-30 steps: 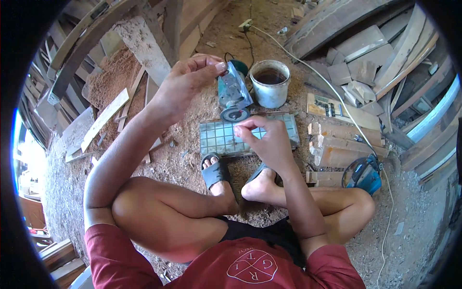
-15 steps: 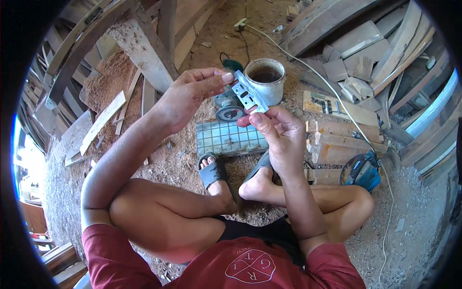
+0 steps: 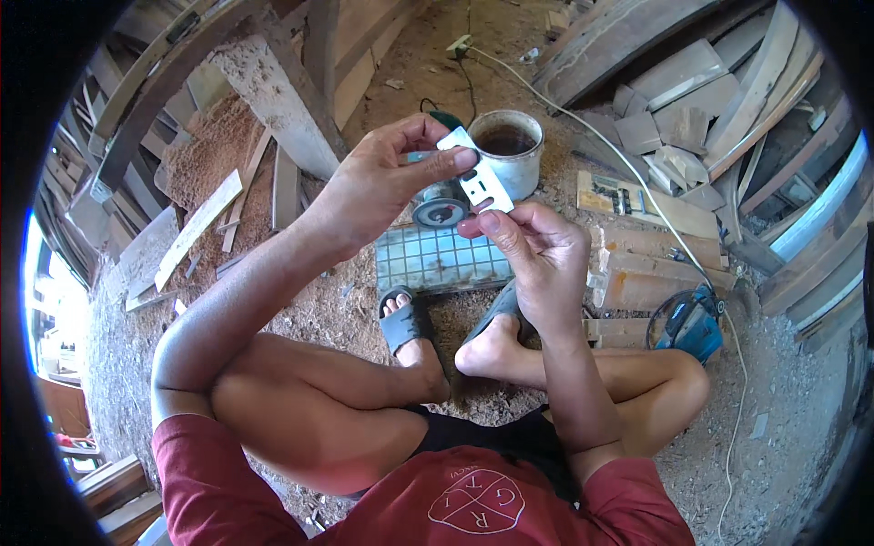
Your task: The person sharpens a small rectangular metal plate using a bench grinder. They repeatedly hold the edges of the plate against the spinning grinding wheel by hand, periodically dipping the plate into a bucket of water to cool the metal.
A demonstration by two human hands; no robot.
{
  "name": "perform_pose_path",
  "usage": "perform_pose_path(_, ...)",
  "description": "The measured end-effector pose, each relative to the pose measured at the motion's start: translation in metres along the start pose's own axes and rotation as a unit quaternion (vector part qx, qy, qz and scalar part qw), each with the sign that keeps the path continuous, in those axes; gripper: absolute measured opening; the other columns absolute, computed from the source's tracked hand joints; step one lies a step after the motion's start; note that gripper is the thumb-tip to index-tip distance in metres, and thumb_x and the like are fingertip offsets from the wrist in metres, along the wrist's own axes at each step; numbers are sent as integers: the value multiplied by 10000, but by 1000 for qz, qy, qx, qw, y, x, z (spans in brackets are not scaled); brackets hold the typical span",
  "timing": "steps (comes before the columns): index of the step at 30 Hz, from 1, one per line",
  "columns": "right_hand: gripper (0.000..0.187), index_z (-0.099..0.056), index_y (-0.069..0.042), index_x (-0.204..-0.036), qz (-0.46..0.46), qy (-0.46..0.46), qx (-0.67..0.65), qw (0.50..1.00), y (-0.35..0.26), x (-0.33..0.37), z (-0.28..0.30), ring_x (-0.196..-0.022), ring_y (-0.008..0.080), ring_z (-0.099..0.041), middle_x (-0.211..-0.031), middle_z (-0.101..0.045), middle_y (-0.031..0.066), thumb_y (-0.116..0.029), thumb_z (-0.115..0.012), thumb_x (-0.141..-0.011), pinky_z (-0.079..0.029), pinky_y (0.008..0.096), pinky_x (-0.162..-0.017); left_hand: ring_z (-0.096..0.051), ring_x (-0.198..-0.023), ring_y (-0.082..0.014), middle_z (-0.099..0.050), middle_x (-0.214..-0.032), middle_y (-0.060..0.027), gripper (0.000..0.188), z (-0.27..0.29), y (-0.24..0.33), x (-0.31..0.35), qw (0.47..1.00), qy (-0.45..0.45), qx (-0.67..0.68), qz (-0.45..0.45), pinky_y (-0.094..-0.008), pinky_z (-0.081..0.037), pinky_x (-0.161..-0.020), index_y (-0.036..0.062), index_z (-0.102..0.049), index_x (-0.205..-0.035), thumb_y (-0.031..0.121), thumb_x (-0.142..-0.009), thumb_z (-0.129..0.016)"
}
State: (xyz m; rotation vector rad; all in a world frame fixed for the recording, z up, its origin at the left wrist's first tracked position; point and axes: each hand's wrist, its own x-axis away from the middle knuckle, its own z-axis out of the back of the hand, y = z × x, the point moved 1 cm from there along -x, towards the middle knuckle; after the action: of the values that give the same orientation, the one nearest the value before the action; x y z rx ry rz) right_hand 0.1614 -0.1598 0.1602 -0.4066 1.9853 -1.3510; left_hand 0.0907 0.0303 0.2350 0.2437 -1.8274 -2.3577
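Note:
Between my two hands, a thin, pale metal plate (image 3: 490, 189) with slots and small holes is held up in front of the bucket. My left hand (image 3: 387, 177) pinches its upper end with thumb and fingers. At the lower end, the thumb and fingers of my right hand (image 3: 544, 259) close on the plate's edge. Just behind and below it, an angle grinder (image 3: 441, 211) with a grey disc rests at the far edge of a grid-patterned board (image 3: 437, 259). The grinder's body is partly hidden by my left hand and the plate.
A whitish bucket (image 3: 526, 173) of dark liquid stands beyond my hands. On the right are wooden blocks (image 3: 651, 278), a blue power tool (image 3: 699, 332) and a pale cable (image 3: 628, 168). Sawdust (image 3: 209, 150) and planks (image 3: 196, 227) lie to the left.
The plate has turned, and its face now looks flatter and whiter. My left fingers have shifted further over its upper part, while the right hand keeps its grip.

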Motion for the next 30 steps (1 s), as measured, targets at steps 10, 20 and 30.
perform_pose_path(10,176,-743,57,-1011,-42,18,-80,996,-15,-1,6,-883,175,-751,-920,-781,156,-118,-734,-997,-581,297,-824,-644,-1132,-114,-713,-1168,-54,325,-4,9,5,998,-34,54,-14,-303,-481,-1053,27,-662,-1213,212,-971,-773)
perform_pose_path(20,175,-749,66,-996,-12,24,-42,999,-21,2,6,-902,163,-752,-926,-784,147,-106,-763,-968,-586,284,-836,-632,-1144,-116,-704,-1206,-56,410,-7,10,6,998,-37,41,-6,-308,-469,-1060,21,-646,-1309,243,-984,-759)
perform_pose_path(30,164,-789,3,-970,63,56,72,994,-13,3,6,-801,99,-719,-866,-793,76,-160,-779,-961,-546,262,-717,-614,-1169,-115,-686,-1224,-49,395,-9,11,7,999,-23,13,-23,-308,-463,-1055,18,-638,-1326,264,-1024,-704)
